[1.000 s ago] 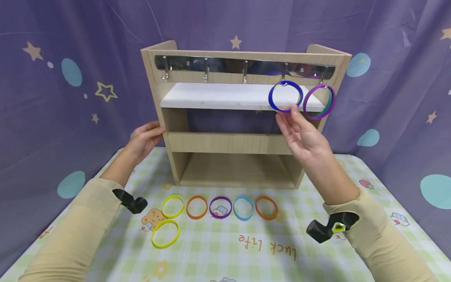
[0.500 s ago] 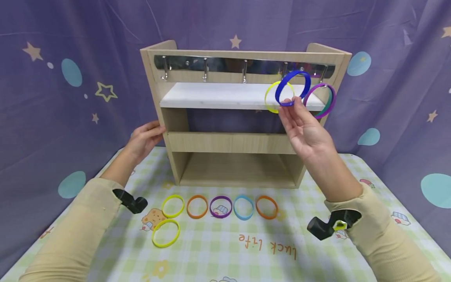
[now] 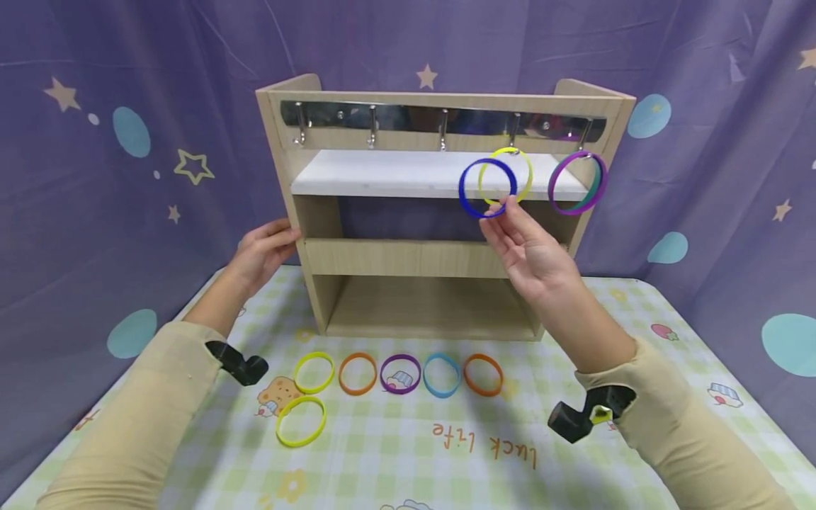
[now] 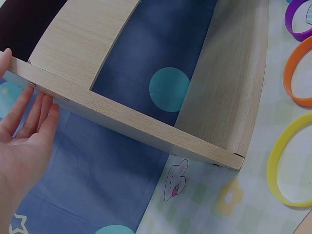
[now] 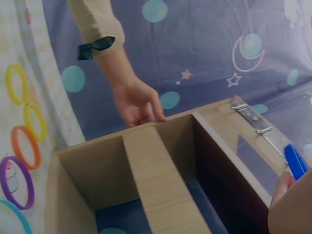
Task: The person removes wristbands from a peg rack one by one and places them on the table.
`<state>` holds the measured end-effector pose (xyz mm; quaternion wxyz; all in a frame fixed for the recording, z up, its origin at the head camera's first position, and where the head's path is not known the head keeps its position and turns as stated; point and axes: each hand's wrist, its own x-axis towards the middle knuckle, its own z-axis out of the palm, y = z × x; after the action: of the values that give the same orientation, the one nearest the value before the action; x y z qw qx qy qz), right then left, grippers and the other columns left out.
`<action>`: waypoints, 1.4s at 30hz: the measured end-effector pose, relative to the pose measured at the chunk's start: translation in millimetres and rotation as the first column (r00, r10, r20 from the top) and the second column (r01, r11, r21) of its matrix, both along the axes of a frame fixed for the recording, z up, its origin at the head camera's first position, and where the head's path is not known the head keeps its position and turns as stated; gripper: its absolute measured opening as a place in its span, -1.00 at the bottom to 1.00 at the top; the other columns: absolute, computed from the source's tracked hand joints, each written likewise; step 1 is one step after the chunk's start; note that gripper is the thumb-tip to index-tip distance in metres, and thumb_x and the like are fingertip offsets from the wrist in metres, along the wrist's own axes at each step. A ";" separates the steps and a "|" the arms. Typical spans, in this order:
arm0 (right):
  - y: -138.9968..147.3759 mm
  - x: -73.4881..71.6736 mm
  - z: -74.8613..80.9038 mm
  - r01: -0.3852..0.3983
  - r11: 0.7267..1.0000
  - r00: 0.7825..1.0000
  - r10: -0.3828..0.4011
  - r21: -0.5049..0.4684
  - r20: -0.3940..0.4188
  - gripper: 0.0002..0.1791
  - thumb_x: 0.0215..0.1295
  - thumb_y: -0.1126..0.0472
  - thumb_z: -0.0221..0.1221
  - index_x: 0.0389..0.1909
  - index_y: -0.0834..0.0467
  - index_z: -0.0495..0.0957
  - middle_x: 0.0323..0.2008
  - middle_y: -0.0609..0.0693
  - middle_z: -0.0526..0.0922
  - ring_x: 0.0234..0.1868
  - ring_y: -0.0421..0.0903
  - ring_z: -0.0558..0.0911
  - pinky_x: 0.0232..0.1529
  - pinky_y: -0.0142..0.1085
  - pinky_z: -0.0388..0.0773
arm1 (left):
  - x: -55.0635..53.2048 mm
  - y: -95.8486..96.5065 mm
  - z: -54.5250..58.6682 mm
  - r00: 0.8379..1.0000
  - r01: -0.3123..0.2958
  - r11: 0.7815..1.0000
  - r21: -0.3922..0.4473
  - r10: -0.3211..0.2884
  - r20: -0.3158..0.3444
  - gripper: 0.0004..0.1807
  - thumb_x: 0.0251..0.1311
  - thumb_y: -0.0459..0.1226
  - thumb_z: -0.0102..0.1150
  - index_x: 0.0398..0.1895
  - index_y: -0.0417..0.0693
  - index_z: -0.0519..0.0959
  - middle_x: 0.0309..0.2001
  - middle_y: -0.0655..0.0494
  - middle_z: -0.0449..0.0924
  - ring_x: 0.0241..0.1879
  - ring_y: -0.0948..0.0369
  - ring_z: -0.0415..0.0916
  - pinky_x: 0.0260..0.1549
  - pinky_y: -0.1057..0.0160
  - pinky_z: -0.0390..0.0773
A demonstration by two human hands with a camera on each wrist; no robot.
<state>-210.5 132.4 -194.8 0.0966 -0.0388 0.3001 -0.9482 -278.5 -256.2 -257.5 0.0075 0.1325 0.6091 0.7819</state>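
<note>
My right hand (image 3: 537,262) pinches a blue silicone wristband (image 3: 462,190) by its lower edge, in front of the wooden rack. Behind it, a yellow wristband (image 3: 530,177) hangs from the fourth hook (image 3: 516,129), partly overlapped by the blue one. A purple wristband (image 3: 553,183) and a teal one (image 3: 598,185) hang together on the rightmost hook (image 3: 584,134). My left hand (image 3: 258,253) rests against the rack's left side panel (image 3: 290,205). In the left wrist view, its straight fingers (image 4: 34,117) touch the panel's outer face, and the thumb lies at the edge.
Three left hooks on the metal strip (image 3: 408,126) hold nothing. On the checked tablecloth (image 3: 382,467) lie two yellow wristbands (image 3: 301,443), two orange ones (image 3: 357,393), a purple one (image 3: 400,393) and a light blue one (image 3: 441,394). A purple curtain (image 3: 159,42) hangs behind.
My right hand drew the blue wristband up and right from in front of the fourth hook, then carried it left and down. The yellow band stays hanging. My left hand has not moved.
</note>
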 end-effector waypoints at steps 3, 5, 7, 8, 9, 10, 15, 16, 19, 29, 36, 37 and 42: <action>-5.6 0.3 -5.7 -0.007 0.998 1.000 0.007 0.065 0.002 -0.82 0.32 0.25 0.13 -0.42 0.21 0.64 -0.40 0.01 0.63 -0.28 -0.19 0.62 -0.14 -0.45 0.66 | 0.5 0.6 1.0 1.000 0.000 1.000 0.000 0.000 0.007 -0.78 0.30 -0.38 0.10 -0.02 -0.05 0.50 -0.13 0.23 0.63 -0.10 0.35 0.59 -0.01 0.50 0.52; -9.0 0.4 -10.1 -0.021 0.996 0.999 0.018 0.086 0.033 -0.82 0.32 0.26 0.13 -0.42 0.22 0.64 -0.38 0.01 0.60 -0.29 -0.20 0.61 -0.15 -0.46 0.66 | 1.1 1.1 2.2 1.000 0.001 1.000 0.003 -0.001 0.011 -0.64 0.31 -0.39 0.09 0.16 -0.19 0.39 -0.11 0.23 0.61 -0.09 0.36 0.59 0.00 0.50 0.51; -13.0 1.2 -14.9 -0.037 0.992 0.997 0.028 0.123 0.077 -0.83 0.32 0.26 0.13 -0.42 0.22 0.63 -0.38 0.01 0.59 -0.30 -0.21 0.60 -0.15 -0.47 0.65 | 1.5 1.2 3.0 1.000 0.000 1.000 -0.008 0.000 0.015 -0.45 0.31 -0.38 0.08 0.34 -0.30 0.21 -0.08 0.24 0.58 -0.07 0.38 0.58 0.01 0.52 0.50; -14.8 1.4 -17.9 -0.046 0.988 0.995 0.032 0.148 0.099 -0.82 0.32 0.25 0.14 -0.42 0.22 0.64 -0.37 0.00 0.59 -0.31 -0.21 0.60 -0.16 -0.48 0.65 | 1.6 1.2 3.3 1.000 -0.001 1.000 -0.015 0.002 0.016 -0.37 0.32 -0.37 0.08 0.39 -0.35 0.12 -0.07 0.25 0.57 -0.07 0.39 0.57 0.01 0.53 0.50; -16.8 2.0 -20.9 -0.060 0.984 0.992 0.040 0.169 0.120 -0.82 0.32 0.25 0.13 -0.42 0.22 0.63 -0.37 0.00 0.58 -0.30 -0.22 0.60 -0.16 -0.48 0.65 | 1.6 1.4 3.4 1.000 -0.002 1.000 -0.020 0.002 0.017 -0.30 0.32 -0.37 0.08 0.43 -0.39 0.03 -0.06 0.25 0.55 -0.07 0.39 0.57 0.01 0.53 0.50; -18.6 2.6 -24.3 -0.074 0.978 0.990 0.048 0.197 0.134 -0.82 0.33 0.25 0.14 -0.43 0.21 0.63 -0.37 -0.01 0.59 -0.30 -0.22 0.60 -0.16 -0.49 0.65 | 1.7 1.6 3.5 1.000 -0.002 1.000 -0.021 0.003 0.019 -0.26 0.32 -0.37 0.07 0.45 -0.42 -0.03 -0.06 0.25 0.54 -0.06 0.39 0.57 0.01 0.54 0.50; -28.9 4.7 -41.9 -0.134 0.943 0.983 0.089 0.304 0.158 -0.81 0.39 0.25 0.08 -0.41 0.16 0.61 -0.40 -0.04 0.63 -0.30 -0.24 0.62 -0.16 -0.49 0.64 | 0.6 1.4 1.8 1.000 0.006 1.000 -0.013 -0.005 0.021 -0.24 0.32 -0.38 0.07 0.45 -0.44 -0.07 -0.05 0.25 0.55 -0.06 0.39 0.57 0.01 0.53 0.51; -31.1 5.2 -45.3 -0.141 0.936 0.983 0.093 0.322 0.160 -0.81 0.40 0.26 0.07 -0.40 0.15 0.61 -0.40 -0.04 0.63 -0.31 -0.24 0.62 -0.16 -0.49 0.65 | 0.7 1.5 1.5 1.000 0.007 1.000 -0.010 -0.007 0.019 -0.25 0.32 -0.39 0.07 0.45 -0.45 -0.07 -0.06 0.24 0.55 -0.06 0.39 0.57 0.01 0.53 0.51; -37.8 6.1 -55.4 -0.165 0.909 0.980 0.109 0.382 0.164 -0.78 0.42 0.28 0.05 -0.41 0.14 0.61 -0.42 -0.05 0.63 -0.33 -0.25 0.63 -0.18 -0.49 0.66 | 0.5 1.0 0.6 1.000 0.006 1.000 -0.018 -0.006 0.016 -0.26 0.33 -0.38 0.07 0.44 -0.45 -0.04 -0.05 0.24 0.55 -0.06 0.38 0.57 0.02 0.53 0.51; -49.4 4.0 -84.3 -0.378 0.770 0.925 0.298 0.514 0.234 -0.85 0.45 0.32 0.00 -0.24 0.21 0.55 -0.41 -0.06 0.66 -0.35 -0.25 0.64 -0.23 -0.49 0.66 | 1.0 1.5 2.4 1.000 0.002 0.999 -0.040 -0.002 0.014 -0.25 0.33 -0.36 0.07 0.45 -0.43 -0.06 -0.01 0.24 0.50 -0.04 0.40 0.55 0.03 0.54 0.49; -51.0 0.5 -103.9 -0.479 0.627 0.875 0.396 0.615 0.277 -0.69 0.43 0.30 0.03 0.11 0.37 0.43 -0.40 -0.06 0.68 -0.33 -0.23 0.66 -0.20 -0.45 0.68 | 0.9 1.5 1.6 1.000 0.001 0.999 -0.043 0.000 0.015 -0.25 0.33 -0.37 0.06 0.45 -0.44 -0.06 -0.03 0.25 0.51 -0.06 0.41 0.56 0.01 0.54 0.51; -51.7 0.5 -106.3 -0.486 0.611 0.870 0.408 0.625 0.278 -0.67 0.43 0.30 0.03 0.12 0.38 0.42 -0.40 -0.06 0.68 -0.33 -0.24 0.66 -0.21 -0.46 0.67 | 0.9 1.5 1.6 1.000 0.000 0.999 -0.043 0.001 0.015 -0.25 0.33 -0.36 0.06 0.46 -0.44 -0.06 -0.03 0.25 0.51 -0.06 0.41 0.56 0.01 0.54 0.50; -57.3 3.0 -117.2 -0.499 0.541 0.854 0.441 0.678 0.277 -0.60 0.43 0.31 0.03 0.18 0.46 0.36 -0.45 -0.08 0.67 -0.39 -0.27 0.64 -0.28 -0.49 0.67 | 0.4 1.9 1.6 1.000 -0.008 0.999 -0.044 0.008 0.006 -0.25 0.33 -0.36 0.07 0.45 -0.45 -0.06 -0.04 0.25 0.51 -0.06 0.41 0.56 0.02 0.54 0.50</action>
<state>-207.5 75.0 -312.0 0.3649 -0.0415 0.6261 -0.6878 -278.2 -254.3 -255.9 0.0090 0.1274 0.6265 0.7689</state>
